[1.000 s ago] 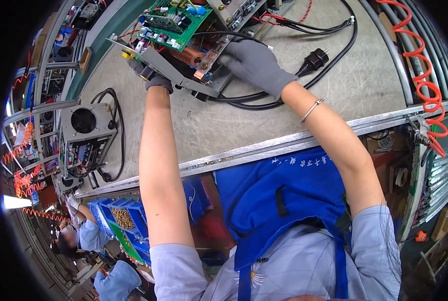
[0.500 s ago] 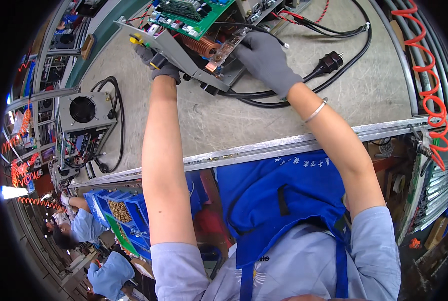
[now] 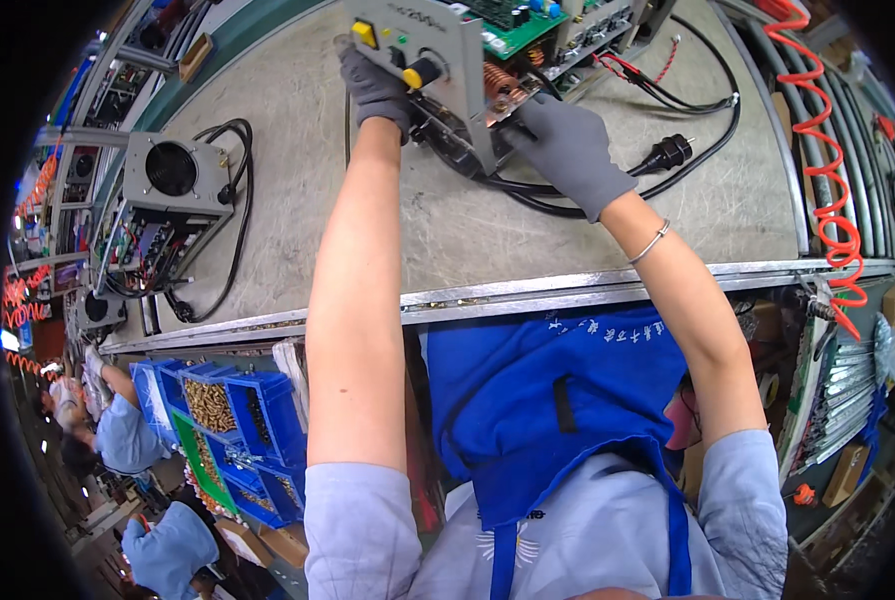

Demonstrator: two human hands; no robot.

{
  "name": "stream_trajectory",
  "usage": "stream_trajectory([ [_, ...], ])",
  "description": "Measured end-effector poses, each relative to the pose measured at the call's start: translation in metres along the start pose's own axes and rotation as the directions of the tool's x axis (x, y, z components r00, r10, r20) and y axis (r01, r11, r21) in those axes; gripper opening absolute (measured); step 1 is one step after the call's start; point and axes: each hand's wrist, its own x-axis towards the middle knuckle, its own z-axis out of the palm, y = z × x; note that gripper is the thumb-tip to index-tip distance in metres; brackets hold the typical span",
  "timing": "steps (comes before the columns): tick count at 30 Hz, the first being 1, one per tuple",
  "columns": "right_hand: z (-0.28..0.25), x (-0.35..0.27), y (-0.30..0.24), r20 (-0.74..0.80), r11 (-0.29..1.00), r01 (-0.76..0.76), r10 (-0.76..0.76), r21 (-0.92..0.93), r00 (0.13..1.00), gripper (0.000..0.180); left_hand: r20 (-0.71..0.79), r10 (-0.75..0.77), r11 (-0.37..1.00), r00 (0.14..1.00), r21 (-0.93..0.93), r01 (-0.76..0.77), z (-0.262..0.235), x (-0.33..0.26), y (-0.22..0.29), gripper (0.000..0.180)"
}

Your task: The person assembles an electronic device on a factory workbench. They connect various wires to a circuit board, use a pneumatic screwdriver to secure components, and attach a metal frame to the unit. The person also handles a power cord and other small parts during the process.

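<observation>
An open-cased electrical unit (image 3: 465, 70) stands tilted at the table's far side. Its grey front panel carries a yellow switch (image 3: 364, 34) and a black-and-yellow knob (image 3: 421, 73). A green circuit board (image 3: 520, 33) and a copper coil (image 3: 497, 77) show inside. My left hand (image 3: 377, 90), in a grey glove, grips the panel's left edge beside the switch and knob; its fingertips are partly hidden. Also gloved, my right hand (image 3: 575, 152) closes on the unit's lower side by the coil, its fingertips out of sight.
A black power cable with a plug (image 3: 667, 152) loops right of the unit. Another fan-fitted unit (image 3: 175, 172) stands on the left. Blue bins (image 3: 257, 410) of small brass parts sit below the table edge (image 3: 567, 292). A red coiled hose (image 3: 829, 180) hangs right; co-workers are lower left.
The unit has turned and shifted right, so its front panel now faces me more. Both hands have moved right with it, keeping hold.
</observation>
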Motion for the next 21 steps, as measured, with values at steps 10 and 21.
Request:
stream_trajectory([
  [10, 0.016, 0.011, 0.005, 0.127, 0.997, -0.062, 0.067, -0.04, 0.99, 0.031, -0.067, 0.202, 0.946, 0.977, 0.273, -0.176, -0.022, 0.027, -0.029, 0.064],
  [21, 0.003, 0.0, 0.025, 0.064, 0.978, 0.128, -0.118, -0.163, 0.991, 0.026, -0.096, 0.15, 0.929, 0.984, 0.356, -0.106, 0.011, -0.004, -0.022, 0.073],
])
